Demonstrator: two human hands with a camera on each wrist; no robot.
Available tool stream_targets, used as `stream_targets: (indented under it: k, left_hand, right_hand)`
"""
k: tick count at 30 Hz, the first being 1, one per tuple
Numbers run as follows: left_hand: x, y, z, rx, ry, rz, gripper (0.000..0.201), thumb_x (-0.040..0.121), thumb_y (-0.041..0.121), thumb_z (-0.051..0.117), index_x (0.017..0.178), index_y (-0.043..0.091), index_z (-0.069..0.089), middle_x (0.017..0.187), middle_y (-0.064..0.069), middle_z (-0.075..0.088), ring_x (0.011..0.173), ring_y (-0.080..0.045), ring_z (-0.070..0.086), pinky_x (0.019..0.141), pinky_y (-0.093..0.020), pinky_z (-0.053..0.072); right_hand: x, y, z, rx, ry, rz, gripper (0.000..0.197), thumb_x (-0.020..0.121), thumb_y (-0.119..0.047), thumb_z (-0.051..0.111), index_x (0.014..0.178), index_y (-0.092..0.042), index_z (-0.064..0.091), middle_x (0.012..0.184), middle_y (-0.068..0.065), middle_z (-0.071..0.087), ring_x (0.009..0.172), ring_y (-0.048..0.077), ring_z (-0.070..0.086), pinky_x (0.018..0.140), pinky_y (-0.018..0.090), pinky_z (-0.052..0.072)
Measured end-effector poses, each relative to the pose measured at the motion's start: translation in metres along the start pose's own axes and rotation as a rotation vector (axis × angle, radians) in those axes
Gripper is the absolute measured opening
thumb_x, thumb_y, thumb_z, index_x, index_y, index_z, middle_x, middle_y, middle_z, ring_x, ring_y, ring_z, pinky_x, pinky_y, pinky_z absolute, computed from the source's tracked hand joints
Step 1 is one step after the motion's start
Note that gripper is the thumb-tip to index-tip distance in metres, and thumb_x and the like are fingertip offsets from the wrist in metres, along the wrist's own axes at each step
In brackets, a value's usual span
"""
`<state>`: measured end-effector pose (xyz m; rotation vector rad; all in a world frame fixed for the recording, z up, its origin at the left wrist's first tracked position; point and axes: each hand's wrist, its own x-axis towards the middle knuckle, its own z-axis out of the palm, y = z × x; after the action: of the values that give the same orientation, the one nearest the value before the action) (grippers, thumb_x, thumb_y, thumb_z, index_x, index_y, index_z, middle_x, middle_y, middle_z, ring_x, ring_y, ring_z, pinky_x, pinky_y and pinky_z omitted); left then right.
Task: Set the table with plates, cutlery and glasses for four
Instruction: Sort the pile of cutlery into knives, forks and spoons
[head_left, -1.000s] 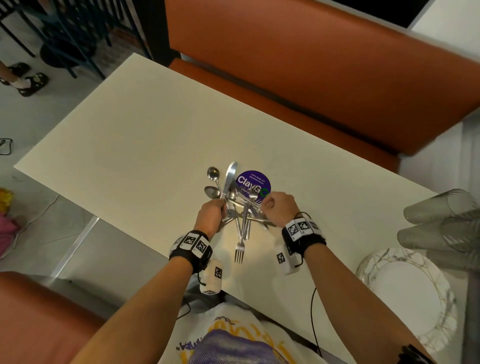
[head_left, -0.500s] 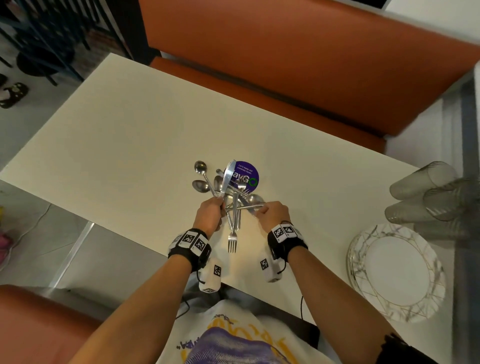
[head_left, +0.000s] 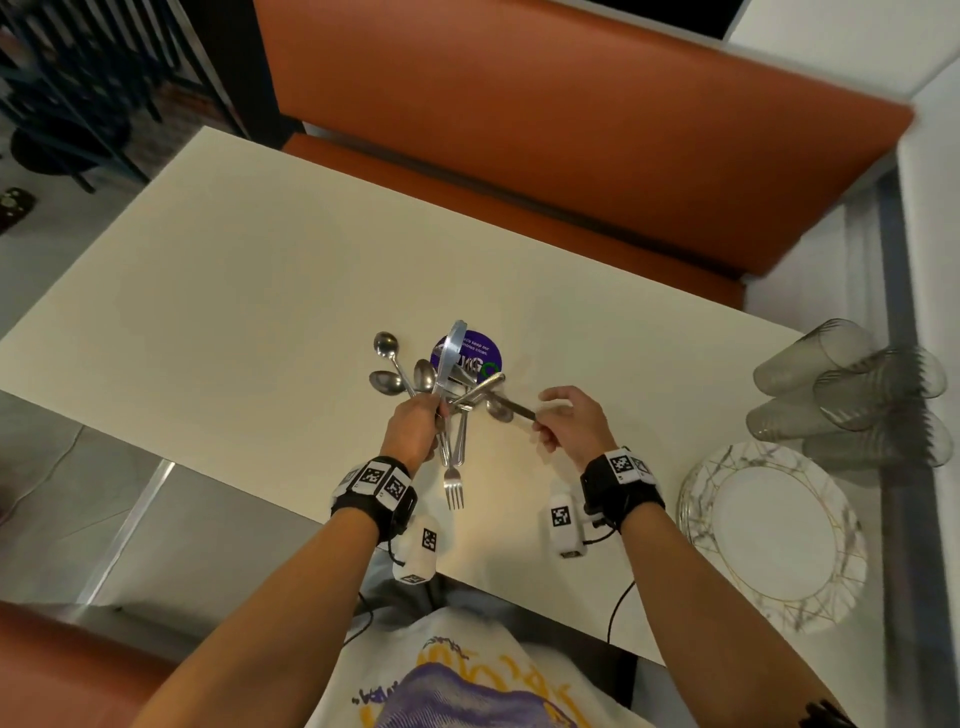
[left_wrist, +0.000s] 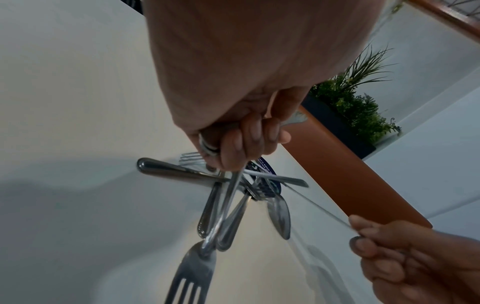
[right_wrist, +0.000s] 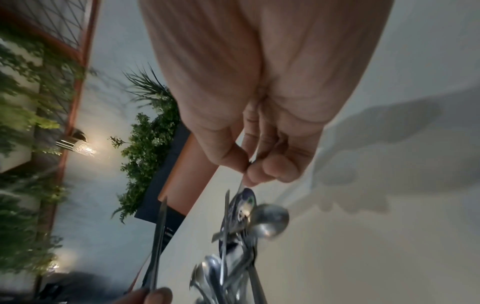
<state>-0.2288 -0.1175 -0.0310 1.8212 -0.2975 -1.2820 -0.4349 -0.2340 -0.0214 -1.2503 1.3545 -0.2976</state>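
Cutlery bundle is clenched in the left hand above the table; one knife, stiff, slick steel, is pinched by the right hand, best gripped mid-handle.

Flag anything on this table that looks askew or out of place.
The glasses lie tipped on their sides in a pile at the table's right end, not upright. The cutlery bundle in the left hand is jumbled, pieces pointing opposite ways.

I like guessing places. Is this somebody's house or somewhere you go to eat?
Probably a restaurant or café: an orange booth bench beside a long table, with a round printed sticker on it, and planter greenery behind.
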Motion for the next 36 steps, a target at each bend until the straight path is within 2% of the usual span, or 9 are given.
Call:
stream_targets:
  k: [5, 9, 13, 17, 22, 26, 29, 33, 36]
  left_hand:
    - [0.003, 0.011, 0.01, 0.076, -0.007, 0.031, 0.031, 0.099, 0.027, 0.044, 0.07, 0.021, 0.052, 0.054, 0.006, 0.045, 0.044, -0.013, 0.035, 0.048, -0.027, 0.03]
    - [0.006, 0.02, 0.018, 0.126, -0.031, 0.083, 0.033, 0.104, 0.029, 0.041, 0.074, 0.021, 0.053, 0.058, 0.006, 0.047, 0.047, -0.013, 0.038, 0.05, -0.029, 0.032]
    - [0.007, 0.029, 0.022, 0.151, -0.049, 0.138, 0.032, 0.105, 0.026, 0.04, 0.079, 0.02, 0.057, 0.059, 0.006, 0.05, 0.052, -0.014, 0.042, 0.052, -0.029, 0.034]
    - [0.002, 0.042, 0.025, 0.121, -0.084, 0.16, 0.029, 0.108, 0.02, 0.037, 0.085, 0.015, 0.055, 0.065, -0.001, 0.054, 0.052, -0.015, 0.048, 0.047, -0.027, 0.041]
    - [0.0, 0.055, 0.032, 0.064, -0.143, 0.187, 0.03, 0.111, 0.021, 0.035, 0.093, 0.01, 0.056, 0.078, -0.015, 0.071, 0.071, -0.026, 0.067, 0.069, -0.038, 0.055]
    - [-0.01, 0.062, 0.044, 0.089, -0.245, 0.193, 0.033, 0.11, 0.021, 0.035, 0.093, 0.007, 0.059, 0.08, -0.015, 0.076, 0.071, -0.029, 0.072, 0.066, -0.037, 0.058]
    - [-0.022, 0.068, 0.049, 0.138, -0.348, 0.183, 0.037, 0.111, 0.025, 0.032, 0.094, 0.006, 0.059, 0.076, -0.018, 0.072, 0.063, -0.039, 0.066, 0.053, -0.03, 0.044]
    - [-0.032, 0.074, 0.047, 0.036, -0.446, 0.128, 0.034, 0.11, 0.024, 0.031, 0.095, 0.008, 0.057, 0.064, -0.005, 0.057, 0.048, -0.023, 0.046, 0.046, -0.028, 0.034]
    - [-0.03, 0.076, 0.044, -0.042, -0.469, 0.054, 0.034, 0.107, 0.025, 0.033, 0.093, 0.009, 0.06, 0.064, -0.004, 0.054, 0.046, -0.017, 0.041, 0.046, -0.027, 0.03]
  right_hand:
    - [-0.007, -0.027, -0.032, -0.029, -0.069, -0.142, 0.021, 0.088, 0.001, 0.061, 0.091, -0.007, 0.08, 0.077, 0.018, 0.071, 0.066, 0.024, 0.062, 0.069, 0.039, 0.057]
    - [-0.016, -0.055, -0.045, -0.121, -0.106, -0.315, 0.019, 0.088, -0.001, 0.07, 0.104, -0.007, 0.078, 0.08, 0.01, 0.075, 0.067, 0.022, 0.069, 0.074, 0.03, 0.061]
    - [-0.021, -0.08, -0.045, -0.22, 0.031, -0.523, 0.013, 0.093, -0.012, 0.068, 0.102, -0.01, 0.078, 0.078, 0.001, 0.073, 0.067, 0.013, 0.066, 0.065, 0.03, 0.059]
    - [-0.025, -0.102, -0.051, -0.382, 0.157, -0.711, 0.011, 0.092, -0.022, 0.07, 0.096, -0.018, 0.079, 0.093, -0.006, 0.065, 0.082, 0.005, 0.061, 0.074, 0.016, 0.048]
    - [-0.031, -0.122, -0.048, -0.236, 0.154, -0.674, 0.014, 0.095, -0.015, 0.065, 0.1, -0.011, 0.077, 0.085, -0.002, 0.074, 0.07, 0.009, 0.068, 0.067, 0.02, 0.057]
    - [-0.022, -0.129, -0.03, -0.095, 0.263, -0.617, 0.014, 0.094, -0.015, 0.067, 0.1, -0.009, 0.078, 0.079, 0.002, 0.076, 0.063, 0.017, 0.07, 0.067, 0.024, 0.06]
    - [-0.014, -0.128, -0.019, -0.046, 0.361, -0.58, 0.014, 0.093, -0.017, 0.069, 0.101, -0.01, 0.079, 0.077, 0.003, 0.075, 0.061, 0.015, 0.069, 0.064, 0.023, 0.06]
    - [-0.009, -0.126, -0.014, -0.056, 0.441, -0.613, 0.016, 0.092, -0.015, 0.07, 0.104, -0.008, 0.079, 0.08, 0.005, 0.075, 0.058, 0.011, 0.066, 0.056, 0.014, 0.053]
    - [-0.004, -0.125, -0.01, -0.118, 0.502, -0.632, 0.02, 0.091, -0.019, 0.072, 0.106, -0.008, 0.078, 0.09, 0.005, 0.077, 0.063, 0.007, 0.068, 0.057, 0.015, 0.056]
